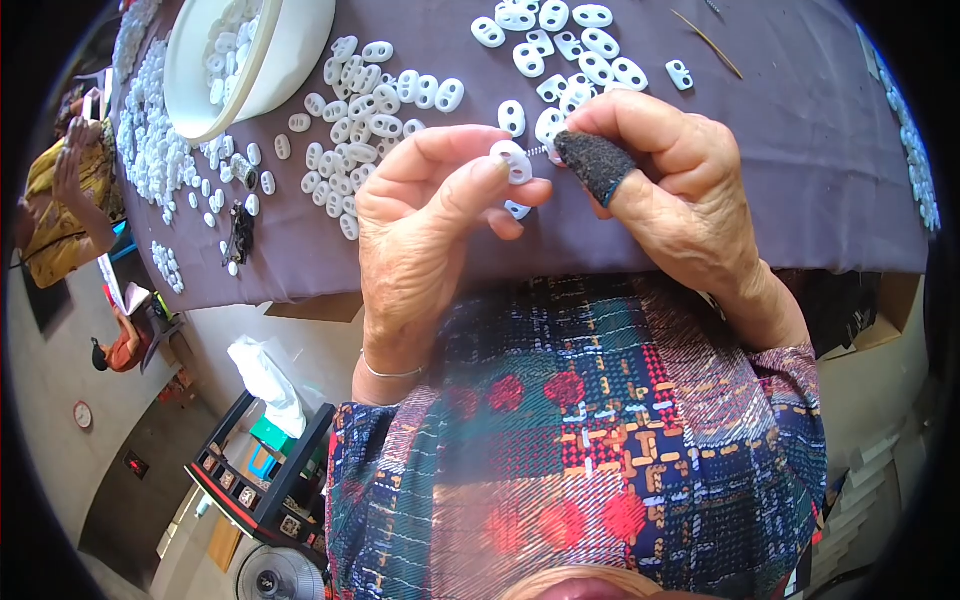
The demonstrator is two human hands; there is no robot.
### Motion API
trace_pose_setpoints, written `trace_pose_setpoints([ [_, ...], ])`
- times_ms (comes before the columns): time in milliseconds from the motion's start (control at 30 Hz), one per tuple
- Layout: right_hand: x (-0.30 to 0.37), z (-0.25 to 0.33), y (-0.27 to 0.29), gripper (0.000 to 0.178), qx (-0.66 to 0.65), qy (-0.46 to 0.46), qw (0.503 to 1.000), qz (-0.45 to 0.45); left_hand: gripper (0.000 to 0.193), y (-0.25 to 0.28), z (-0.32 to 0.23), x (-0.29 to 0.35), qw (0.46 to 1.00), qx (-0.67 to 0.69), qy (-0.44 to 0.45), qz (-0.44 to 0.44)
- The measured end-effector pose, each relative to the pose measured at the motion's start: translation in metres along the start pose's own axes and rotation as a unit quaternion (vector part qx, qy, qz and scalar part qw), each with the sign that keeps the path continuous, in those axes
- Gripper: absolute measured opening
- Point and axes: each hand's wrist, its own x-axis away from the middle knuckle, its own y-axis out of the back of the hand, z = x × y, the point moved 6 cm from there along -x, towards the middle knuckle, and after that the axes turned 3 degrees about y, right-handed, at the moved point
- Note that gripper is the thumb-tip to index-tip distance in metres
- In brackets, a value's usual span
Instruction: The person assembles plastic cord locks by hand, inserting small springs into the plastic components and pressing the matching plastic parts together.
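My left hand (pixel 415 210) pinches a white oval two-hole plastic cord lock piece (pixel 515 163) between thumb and fingertips, held above the table. A small metal spring (pixel 537 151) spans the gap from this piece to the fingertips of my right hand (pixel 685 180), which are closed on it. A dark fabric cover (pixel 597 165) with a blue edge wraps the right thumb. Another white piece (pixel 549 127) shows right beside the right fingertips; whether they touch it I cannot tell. One more piece (pixel 516 209) is partly hidden beneath my left fingers.
Loose white two-hole pieces (pixel 597 68) lie beyond my hands on the purple-grey tablecloth (pixel 820 180). Another group (pixel 355 130) lies left, near a white tub (pixel 285 70) of small white parts. A heap of small white parts (pixel 150 130) covers the far left. A thin brown strip (pixel 708 45) lies far right.
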Motion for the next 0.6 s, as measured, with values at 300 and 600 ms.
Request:
trace_pose_setpoints([
  [300, -0.0029, 0.0031, -0.001, 0.02, -0.005, -0.013, 1.0, -0.012, 0.018, -0.0024, -0.001, 0.0, 0.999, -0.028, -0.01, -0.011],
  [600, -0.0024, 0.0027, -0.0046, 0.012, 0.041, 0.04, 0.998, 0.019, 0.015, -0.0035, -0.0006, 0.0014, 0.998, -0.045, -0.035, -0.025],
])
